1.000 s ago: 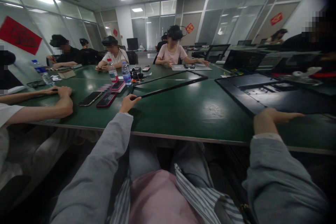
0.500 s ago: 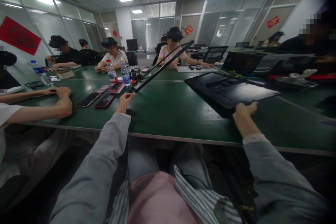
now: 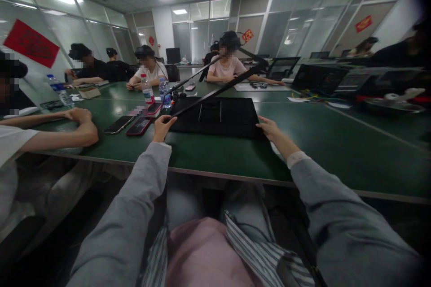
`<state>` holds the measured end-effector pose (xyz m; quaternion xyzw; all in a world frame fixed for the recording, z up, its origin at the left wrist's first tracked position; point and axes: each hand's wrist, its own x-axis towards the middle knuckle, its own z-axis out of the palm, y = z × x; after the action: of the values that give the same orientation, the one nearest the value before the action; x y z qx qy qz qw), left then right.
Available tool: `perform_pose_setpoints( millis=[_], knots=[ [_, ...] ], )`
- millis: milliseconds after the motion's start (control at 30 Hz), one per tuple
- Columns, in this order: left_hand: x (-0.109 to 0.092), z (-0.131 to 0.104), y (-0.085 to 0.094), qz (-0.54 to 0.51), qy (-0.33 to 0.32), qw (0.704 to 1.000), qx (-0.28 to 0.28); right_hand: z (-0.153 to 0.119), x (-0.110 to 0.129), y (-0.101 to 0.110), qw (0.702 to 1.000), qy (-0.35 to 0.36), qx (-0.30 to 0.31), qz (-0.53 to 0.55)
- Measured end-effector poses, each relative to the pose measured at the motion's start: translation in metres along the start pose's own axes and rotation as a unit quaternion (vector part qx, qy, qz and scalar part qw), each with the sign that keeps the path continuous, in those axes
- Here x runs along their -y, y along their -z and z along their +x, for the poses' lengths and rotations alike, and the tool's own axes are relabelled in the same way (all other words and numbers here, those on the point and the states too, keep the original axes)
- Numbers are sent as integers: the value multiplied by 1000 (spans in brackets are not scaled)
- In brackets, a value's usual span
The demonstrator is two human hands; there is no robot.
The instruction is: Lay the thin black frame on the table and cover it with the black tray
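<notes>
Black flat rectangular panel (image 3: 215, 119) lies on the green tabletop (image 3: 319, 143), just in from the near edge and roughly central between the person's two grey sleeves. A thin black rectangular frame (image 3: 215, 92) stands tilted above the panel, its near left corner low and its far end raised toward the far edge; judged from this angle, the tilt keeps the frame off the panel face.

Left to right along the tabletop:

1. At the left edge, a co-worker's bare forearm and hand (image 3: 79, 116) rest flat on the surface, well apart from the panel.
2. Two dark smartphones (image 3: 119, 124) and (image 3: 138, 126), the second in a red case, lie side by side just left of the panel. Behind them stand two clear plastic water bottles (image 3: 147, 92).
3. The left hand (image 3: 161, 128) is closed in a narrow pinch on the near left corner of the frame. This grip probably serves as the pivot that holds the frame up.
4. The right hand (image 3: 269, 128) lies at the near right corner of the panel, fingers extended and touching its edge rather than wrapped round it; whether it presses down cannot be told. The placement suggests it steadies the panel.

Other seated people work along the far edge.
</notes>
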<state>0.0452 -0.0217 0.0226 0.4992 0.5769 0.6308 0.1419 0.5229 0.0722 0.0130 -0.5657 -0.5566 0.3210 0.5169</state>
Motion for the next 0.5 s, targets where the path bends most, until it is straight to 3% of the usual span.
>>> perform_pose_setpoints(
  millis=[133, 200, 367, 500],
  knots=[
    [-6, -6, 4, 102, -31, 994, 13, 10, -12, -11, 994, 49, -61, -71],
    [-10, -11, 4, 167, -51, 984, 19, 11, -12, -9, 996, 61, -64, -26],
    [-20, -23, 3, 286, -101, 951, 61, 6, 0, 8, 988, -31, -22, 150],
    [-19, -24, 5, 320, -106, 938, 83, 4, -5, 7, 999, -12, -13, 38]
  ],
)
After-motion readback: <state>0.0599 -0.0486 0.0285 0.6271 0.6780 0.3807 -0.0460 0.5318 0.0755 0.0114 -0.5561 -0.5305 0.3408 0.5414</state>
